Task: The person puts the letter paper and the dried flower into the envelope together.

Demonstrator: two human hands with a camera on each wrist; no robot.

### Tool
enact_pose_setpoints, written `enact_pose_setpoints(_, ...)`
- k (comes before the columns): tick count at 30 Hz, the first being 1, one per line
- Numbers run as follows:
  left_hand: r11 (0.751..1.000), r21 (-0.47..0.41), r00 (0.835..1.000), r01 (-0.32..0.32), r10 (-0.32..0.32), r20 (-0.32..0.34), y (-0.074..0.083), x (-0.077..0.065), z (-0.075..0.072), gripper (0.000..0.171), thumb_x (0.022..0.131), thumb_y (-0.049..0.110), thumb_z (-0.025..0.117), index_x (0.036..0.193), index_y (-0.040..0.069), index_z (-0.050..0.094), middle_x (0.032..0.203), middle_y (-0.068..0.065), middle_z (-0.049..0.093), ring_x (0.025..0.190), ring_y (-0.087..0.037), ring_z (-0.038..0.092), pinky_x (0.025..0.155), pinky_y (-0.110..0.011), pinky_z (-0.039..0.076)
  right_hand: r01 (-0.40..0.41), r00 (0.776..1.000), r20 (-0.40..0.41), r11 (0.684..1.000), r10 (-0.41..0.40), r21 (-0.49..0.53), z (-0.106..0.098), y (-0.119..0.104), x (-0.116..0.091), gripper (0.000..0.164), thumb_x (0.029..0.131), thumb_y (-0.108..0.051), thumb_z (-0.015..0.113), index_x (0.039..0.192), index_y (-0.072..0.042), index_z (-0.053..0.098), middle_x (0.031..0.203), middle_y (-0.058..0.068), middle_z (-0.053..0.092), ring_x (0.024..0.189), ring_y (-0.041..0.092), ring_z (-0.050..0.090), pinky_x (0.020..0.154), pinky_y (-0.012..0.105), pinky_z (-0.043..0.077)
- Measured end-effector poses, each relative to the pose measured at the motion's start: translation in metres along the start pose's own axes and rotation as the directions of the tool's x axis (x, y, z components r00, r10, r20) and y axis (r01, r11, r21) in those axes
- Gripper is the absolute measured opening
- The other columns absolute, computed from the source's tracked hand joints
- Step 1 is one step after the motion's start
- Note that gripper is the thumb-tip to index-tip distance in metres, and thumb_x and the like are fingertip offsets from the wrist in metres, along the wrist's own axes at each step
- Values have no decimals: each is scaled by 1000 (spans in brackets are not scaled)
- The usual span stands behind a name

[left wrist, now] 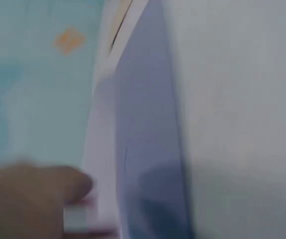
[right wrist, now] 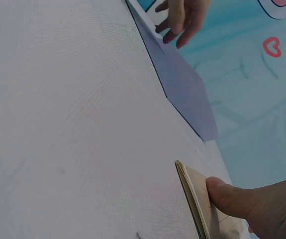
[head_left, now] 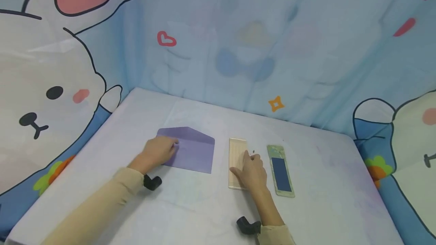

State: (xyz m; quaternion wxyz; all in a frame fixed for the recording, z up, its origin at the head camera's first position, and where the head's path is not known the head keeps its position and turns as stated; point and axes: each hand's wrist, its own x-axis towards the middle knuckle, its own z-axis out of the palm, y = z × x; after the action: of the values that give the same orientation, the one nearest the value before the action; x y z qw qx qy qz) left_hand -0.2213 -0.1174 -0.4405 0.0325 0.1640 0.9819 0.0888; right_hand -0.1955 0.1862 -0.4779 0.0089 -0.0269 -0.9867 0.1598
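Note:
A purple envelope with a pointed flap lies on the table, left of centre. My left hand is over its left part, fingers bent loosely downward. In the right wrist view the fingers of that left hand hang right at the envelope; the left wrist view is blurred. A slim cream pad with ruled lines lies to the right of the envelope. My right hand holds it by the right side, the thumb across its face; its layered edge shows in the right wrist view. The other fingertips are hidden.
Right of the pad lies a flat green rectangle with a dark blue panel. The white-covered table meets a blue cartoon-printed curtain at its back and sides. Black wrist mounts stick out near the sleeves.

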Motion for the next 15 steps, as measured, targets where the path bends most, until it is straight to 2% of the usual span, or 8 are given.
enact_pose_setpoints(2,992,50,993,114,-113,-31,27,2,12,49,96,44,48,123,5,60,118,-16,64,109,-37,60,82,-51,51,-14,1000,2,1000,14,0,-1,3,-1,85,77,-43,76,140,3,41,120,29,51,103,40,57,73,50,52)
enact_pose_setpoints(4,976,115,983,185,-183,-29,50,2,24,71,92,61,43,132,3,51,126,-22,58,113,-42,54,80,-53,50,-24,1000,6,1000,24,4,0,4,-1,85,77,-44,75,140,3,41,118,30,51,102,40,58,72,50,52)
enact_pose_setpoints(5,969,140,979,203,-204,-14,58,2,28,78,90,65,42,137,2,47,130,-24,53,116,-43,51,80,-54,50,-26,1000,15,1000,26,6,0,4,-2,86,77,-45,75,140,3,41,117,30,52,101,41,59,72,50,52)
enact_pose_setpoints(7,963,164,976,213,-219,21,65,0,32,82,88,66,45,142,5,41,135,-25,47,120,-45,46,82,-56,48,-27,999,40,999,27,17,0,4,-3,85,78,-46,74,140,2,41,116,31,53,100,42,59,71,51,53)
enact_pose_setpoints(9,975,144,979,168,-183,95,61,0,28,78,88,61,53,145,10,37,143,-23,40,128,-45,39,89,-61,43,-26,998,59,999,24,23,0,3,-4,84,78,-46,74,139,2,42,115,31,54,100,42,60,70,51,53)
enact_pose_setpoints(11,994,74,976,79,-92,198,49,1,20,74,87,50,61,147,14,36,150,-20,33,136,-45,31,99,-66,32,-30,997,68,999,29,19,-1,3,-5,83,78,-47,73,139,1,43,115,30,55,100,42,60,70,52,52)
enact_pose_setpoints(13,999,-4,956,-39,39,290,34,6,10,72,85,38,68,147,19,36,156,-15,25,143,-40,22,107,-67,20,-43,997,62,999,42,16,-3,4,-5,82,78,-48,73,138,0,44,115,30,55,100,42,59,70,53,52)
enact_pose_setpoints(15,985,-72,921,-156,172,351,19,12,2,74,83,25,71,148,21,36,158,-12,19,146,-36,14,111,-65,12,-59,997,48,998,59,8,-5,7,-6,82,78,-47,74,138,1,45,117,30,53,101,42,59,70,53,52)
